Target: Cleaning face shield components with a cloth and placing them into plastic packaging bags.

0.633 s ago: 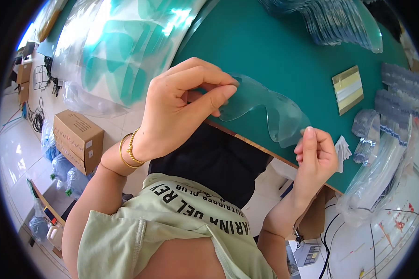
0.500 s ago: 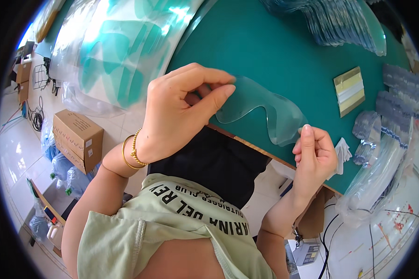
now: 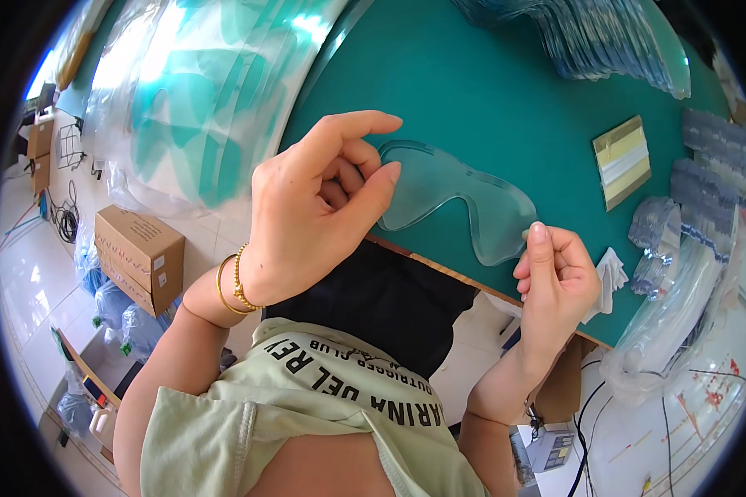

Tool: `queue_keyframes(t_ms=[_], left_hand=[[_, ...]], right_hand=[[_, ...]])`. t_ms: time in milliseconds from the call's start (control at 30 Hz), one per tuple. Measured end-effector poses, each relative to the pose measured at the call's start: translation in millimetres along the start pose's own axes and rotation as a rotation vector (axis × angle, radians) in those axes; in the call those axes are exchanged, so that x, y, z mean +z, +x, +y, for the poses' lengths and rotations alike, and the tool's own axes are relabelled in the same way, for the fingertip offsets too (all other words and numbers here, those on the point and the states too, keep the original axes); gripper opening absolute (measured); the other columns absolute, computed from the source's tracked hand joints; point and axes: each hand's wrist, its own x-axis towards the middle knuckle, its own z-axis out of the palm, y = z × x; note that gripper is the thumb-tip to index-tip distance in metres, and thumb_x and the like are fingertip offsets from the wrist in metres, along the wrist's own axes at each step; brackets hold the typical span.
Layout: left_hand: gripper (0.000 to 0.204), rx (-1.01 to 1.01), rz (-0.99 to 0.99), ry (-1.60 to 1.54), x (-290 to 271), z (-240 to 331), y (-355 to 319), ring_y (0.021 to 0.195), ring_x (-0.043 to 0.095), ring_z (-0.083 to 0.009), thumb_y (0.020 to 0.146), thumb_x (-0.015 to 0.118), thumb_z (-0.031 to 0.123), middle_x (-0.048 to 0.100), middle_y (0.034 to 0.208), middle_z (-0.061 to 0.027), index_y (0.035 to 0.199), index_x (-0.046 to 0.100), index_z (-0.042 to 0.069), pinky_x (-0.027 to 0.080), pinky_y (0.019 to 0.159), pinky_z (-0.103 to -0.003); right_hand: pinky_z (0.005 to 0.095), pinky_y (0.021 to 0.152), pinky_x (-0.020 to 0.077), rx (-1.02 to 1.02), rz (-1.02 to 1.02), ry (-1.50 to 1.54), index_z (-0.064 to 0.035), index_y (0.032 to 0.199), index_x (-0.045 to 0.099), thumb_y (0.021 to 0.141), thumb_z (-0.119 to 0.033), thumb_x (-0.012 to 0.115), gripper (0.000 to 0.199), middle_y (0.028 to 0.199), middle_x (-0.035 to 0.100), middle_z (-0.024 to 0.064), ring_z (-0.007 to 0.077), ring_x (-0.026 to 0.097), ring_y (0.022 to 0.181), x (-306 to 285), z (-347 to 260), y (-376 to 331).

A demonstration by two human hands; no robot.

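A clear goggle lens [image 3: 501,203], with a notch along its near edge, hangs over the front part of the green table [image 3: 439,83]. My right hand [image 3: 559,277] pinches its right end between thumb and fingers. At the other end, my left hand [image 3: 294,215] has its thumb and index finger apart, with nothing between their tips. Its other fingers are curled. The lens's left end lies just beside those fingertips and is partly hidden by the thumb.
Plastic film sheets [image 3: 178,91] with lens shapes cover the left. Stacked clear lenses [image 3: 605,50] stand far right, with more lens bundles [image 3: 655,236] nearer. A yellowish block [image 3: 622,163] and white crumpled tissue [image 3: 609,277] lie at right. Cardboard box [image 3: 141,253] on the floor.
My left hand has let go of the lens, its thumb and index finger spreading apart. The lens has gone from twisted to flatter. My right hand keeps its pinch almost in place.
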Motion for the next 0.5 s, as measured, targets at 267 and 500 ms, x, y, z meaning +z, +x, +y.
queue_keyframes(t_ms=[267,500], left_hand=[[0.033,0.014,0.042,-0.029,1.3,-1.0,1.6,0.056,0.056,-0.001,0.087,0.071,-0.006,0.062,0.073,0.002,0.118,0.064,0.002,0.042,0.049,-0.016],[0.033,0.02,0.047,-0.034,2.1,-1.9,2.3,0.056,0.056,-0.0008,0.086,0.071,-0.005,0.062,0.073,0.0022,0.118,0.064,0.002,0.042,0.049,-0.016]], right_hand=[[0.0168,0.044,0.0306,0.009,0.005,-0.014,-0.0023,0.086,0.067,0.097,-0.022,0.07,0.023,0.06,0.056,-0.0025,0.0013,0.044,0.049,0.3,-0.5,0.9],[0.0168,0.044,0.0306,0.013,0.008,-0.018,-0.0026,0.086,0.067,0.097,-0.022,0.07,0.023,0.06,0.056,-0.0026,0.0012,0.044,0.049,1.2,-1.6,2.2]])
